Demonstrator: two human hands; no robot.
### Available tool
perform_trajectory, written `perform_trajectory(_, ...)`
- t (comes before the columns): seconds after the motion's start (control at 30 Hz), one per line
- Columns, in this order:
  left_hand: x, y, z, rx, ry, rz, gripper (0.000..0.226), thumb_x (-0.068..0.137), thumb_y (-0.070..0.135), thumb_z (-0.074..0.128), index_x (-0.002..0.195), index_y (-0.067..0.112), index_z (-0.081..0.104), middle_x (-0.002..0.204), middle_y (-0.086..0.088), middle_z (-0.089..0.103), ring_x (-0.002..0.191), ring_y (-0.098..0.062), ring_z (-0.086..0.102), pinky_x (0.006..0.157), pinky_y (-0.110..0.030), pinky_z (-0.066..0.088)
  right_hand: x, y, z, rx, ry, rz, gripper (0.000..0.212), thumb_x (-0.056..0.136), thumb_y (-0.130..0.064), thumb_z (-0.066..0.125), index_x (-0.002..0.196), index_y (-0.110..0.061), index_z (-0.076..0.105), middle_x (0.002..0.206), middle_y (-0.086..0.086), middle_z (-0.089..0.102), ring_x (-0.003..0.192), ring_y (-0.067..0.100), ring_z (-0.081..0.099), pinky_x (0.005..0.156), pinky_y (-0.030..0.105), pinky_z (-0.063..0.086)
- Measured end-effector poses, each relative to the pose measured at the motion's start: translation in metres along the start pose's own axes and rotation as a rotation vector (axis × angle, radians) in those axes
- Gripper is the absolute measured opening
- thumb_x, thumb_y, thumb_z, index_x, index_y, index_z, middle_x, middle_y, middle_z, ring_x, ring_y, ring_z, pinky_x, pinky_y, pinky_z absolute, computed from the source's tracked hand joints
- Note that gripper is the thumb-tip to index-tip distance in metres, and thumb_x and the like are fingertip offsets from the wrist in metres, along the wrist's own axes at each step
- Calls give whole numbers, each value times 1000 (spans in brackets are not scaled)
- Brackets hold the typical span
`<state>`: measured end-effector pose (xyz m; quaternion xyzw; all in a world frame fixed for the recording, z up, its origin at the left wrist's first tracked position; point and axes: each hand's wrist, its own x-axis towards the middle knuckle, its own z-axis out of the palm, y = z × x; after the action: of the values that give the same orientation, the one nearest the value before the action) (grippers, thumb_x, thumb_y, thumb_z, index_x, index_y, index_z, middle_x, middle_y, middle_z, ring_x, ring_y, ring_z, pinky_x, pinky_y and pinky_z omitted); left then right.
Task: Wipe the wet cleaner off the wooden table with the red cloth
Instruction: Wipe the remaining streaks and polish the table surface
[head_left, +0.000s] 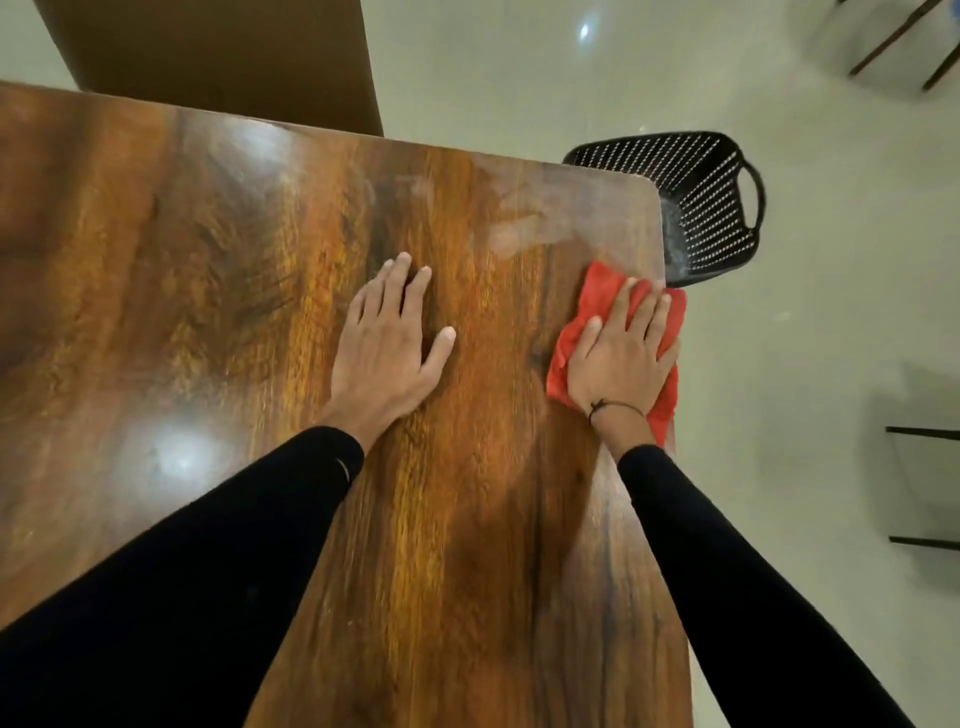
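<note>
**Head view: red cloth pressed flat at the tabletop's right edge**

Head camera looks down on a red cloth lying under the right hand, at the right edge of the wooden tabletop. The right hand's fingers are straight and spread, pressing the cloth flat rather than clutching it; cloth shows beyond the fingertips, beside the thumb and past the little finger, where a fold hangs over the table's edge. A thin dark cord circles the right wrist.

Just beyond the right hand's fingertips, toward the far corner, a pale hazy smear of wet cleaner sits on the wood, apart from the cloth.

To the left of the cloth, the left hand rests palm-down on the bare wood with fingers extended and slightly parted, holding nothing. Both forearms wear black sleeves.

Past the table's far right corner, beyond the right hand, a black perforated basket stands on the pale floor.
</note>
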<state>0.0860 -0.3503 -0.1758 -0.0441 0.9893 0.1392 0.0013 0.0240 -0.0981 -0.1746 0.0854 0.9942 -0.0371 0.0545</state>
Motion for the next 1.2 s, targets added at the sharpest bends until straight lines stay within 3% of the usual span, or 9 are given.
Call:
perform_trajectory(0.17,2,-1,0,16,-1,2,74,113,56,39,171,11,30,181,-15,22,168,-31,21,137,-49,19,91,-48,-12,114,15,228,74,115,-43,27,178,-9,9,185,21,2,172,38,5,136,63,12)
perform_trajectory(0.43,7,-4,3,42,19,6,77,111,60,36,170,10,32,180,-16,24,166,-33,24,136,-50,21,156,-85,-15,28,17,85,73,116,-44,22,178,-7,7,185,22,0,173,38,0,137,65,6)
perform_trajectory(0.7,7,-6,5,43,3,-5,76,110,60,37,170,13,32,180,-13,24,167,-31,23,135,-48,20,96,-173,-1,-66,-13,-513,73,116,-49,15,179,-14,9,186,16,5,173,35,2,138,61,9)
perform_trajectory(0.87,8,-4,4,24,12,9,75,109,57,39,169,11,33,179,-14,26,166,-32,25,135,-50,24,88,-122,1,-154,16,-935,69,117,-49,15,179,-21,9,187,9,3,174,26,3,140,55,9)
perform_trajectory(0.93,9,-4,4,18,11,10,75,110,57,39,170,12,33,179,-14,25,167,-32,24,135,-50,24,97,-91,0,-187,7,-1000,67,117,-49,15,179,-24,6,187,5,-1,173,22,-1,140,55,7)
perform_trajectory(1.0,9,-4,4,11,3,13,75,110,57,39,170,12,32,180,-14,24,167,-31,23,135,-50,23,112,-67,-7,-186,-12,-862,67,117,-48,14,179,-26,3,187,5,-4,173,22,-4,139,58,8)
perform_trajectory(1.13,8,-2,5,3,2,4,75,111,58,39,171,12,31,180,-13,23,167,-30,22,136,-49,21,133,-50,-13,-83,29,-359,68,116,-45,20,179,-17,14,186,13,7,173,30,6,139,57,-1)
perform_trajectory(1.2,7,-2,5,1,7,5,75,111,57,39,171,12,31,180,-13,23,168,-29,22,137,-48,20,123,-68,-8,-19,45,-64,70,116,-43,23,178,-12,14,185,18,9,173,34,6,138,60,2)
